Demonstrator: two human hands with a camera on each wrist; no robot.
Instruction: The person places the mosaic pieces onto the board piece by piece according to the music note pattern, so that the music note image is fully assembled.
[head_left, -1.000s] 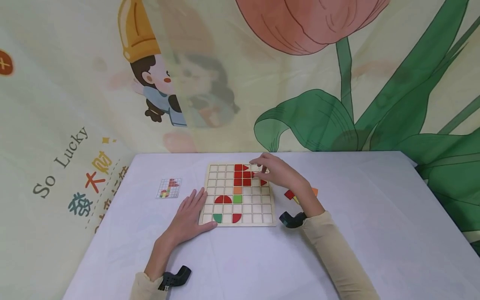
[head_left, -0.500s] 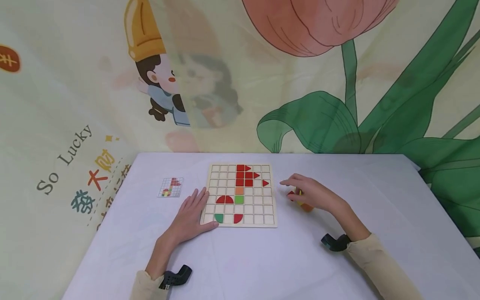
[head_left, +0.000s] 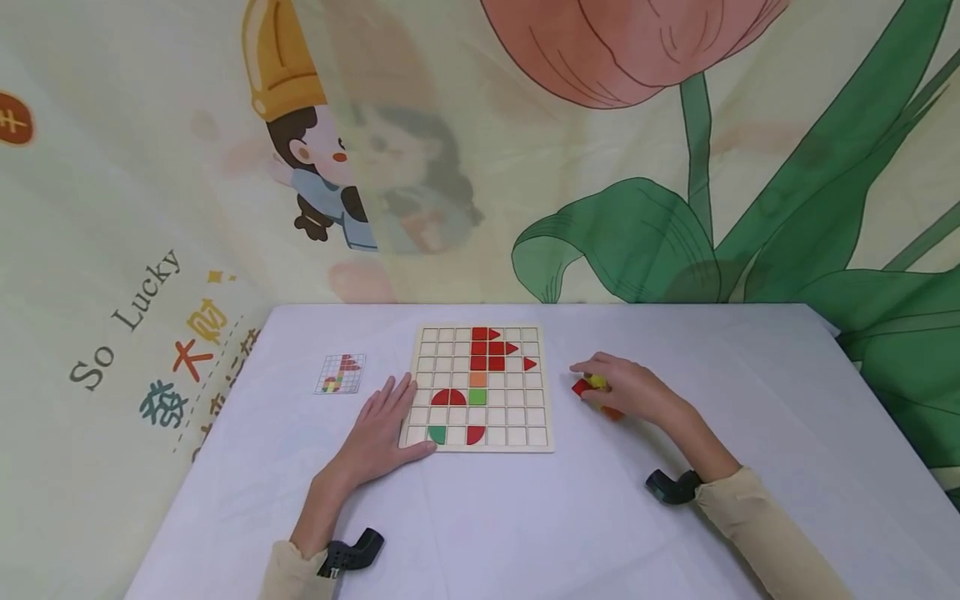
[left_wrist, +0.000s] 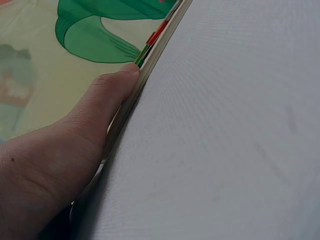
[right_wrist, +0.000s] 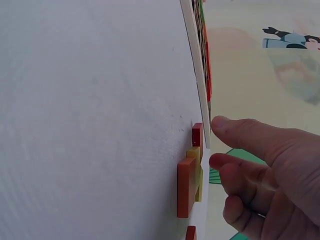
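A wooden grid board lies on the table, bearing red squares, red triangles, an orange square, green pieces and red quarter-rounds. My left hand rests at the board's left edge, fingers straight; in the left wrist view the thumb lies along its rim. Right of the board, my right hand hovers over a small pile of loose pieces, partly hiding them. The right wrist view shows a red piece, yellow pieces and an orange block; thumb and fingers are apart with nothing between them.
A small printed pattern card lies left of the board. The white-covered table ends at a patterned cloth backdrop. Each wrist wears a black camera, one of them on the right wrist.
My right hand has left the board's upper right, moving right and down to the loose pieces. A red triangle now shows where the hand was. The left hand stays put.
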